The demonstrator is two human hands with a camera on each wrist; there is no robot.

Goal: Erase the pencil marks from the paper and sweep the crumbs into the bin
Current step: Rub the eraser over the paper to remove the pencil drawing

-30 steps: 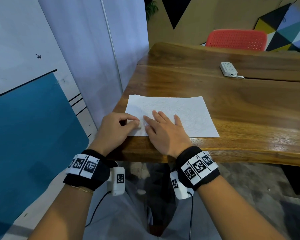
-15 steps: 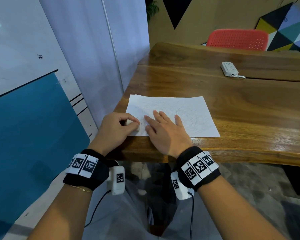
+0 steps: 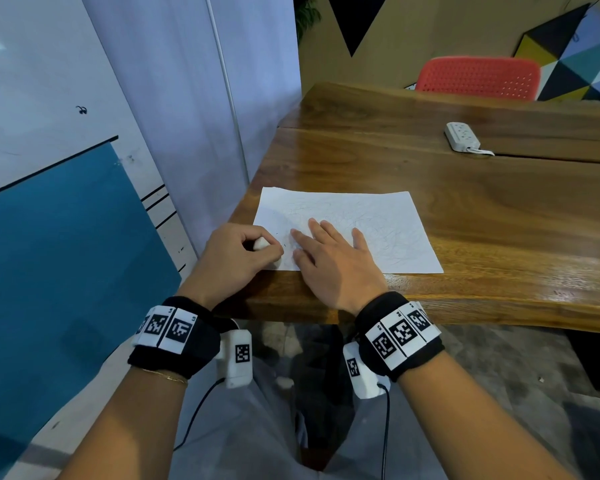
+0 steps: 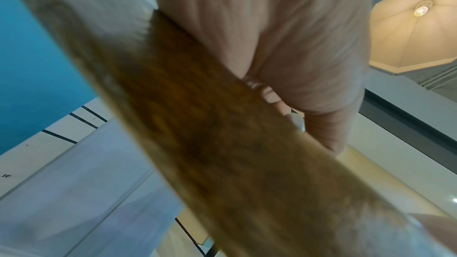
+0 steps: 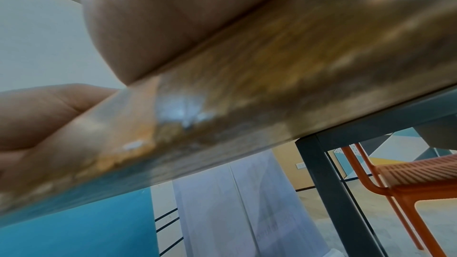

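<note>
A white sheet of paper (image 3: 361, 220) with faint pencil scribbles lies near the front left corner of the wooden table (image 3: 499, 209). My left hand (image 3: 253, 249) pinches a small white eraser (image 3: 261, 243) and presses it onto the paper's near left corner. A few dark crumbs (image 3: 284, 244) lie just right of it. My right hand (image 3: 329, 254) rests flat on the paper, fingers straight and spread. Both wrist views are blurred; they show my left palm (image 4: 284, 46) and my right hand's heel (image 5: 173, 17) against the table edge. No bin is in view.
A white power strip (image 3: 463, 135) lies at the far right of the table. A red chair (image 3: 478, 77) stands behind it. A white and blue wall panel (image 3: 84, 220) is close on the left. A dark table leg (image 5: 329, 192) shows below.
My left hand has shifted slightly over the paper's near left corner with the eraser. Dark crumbs now show beside it. My right hand has stayed flat in place.
</note>
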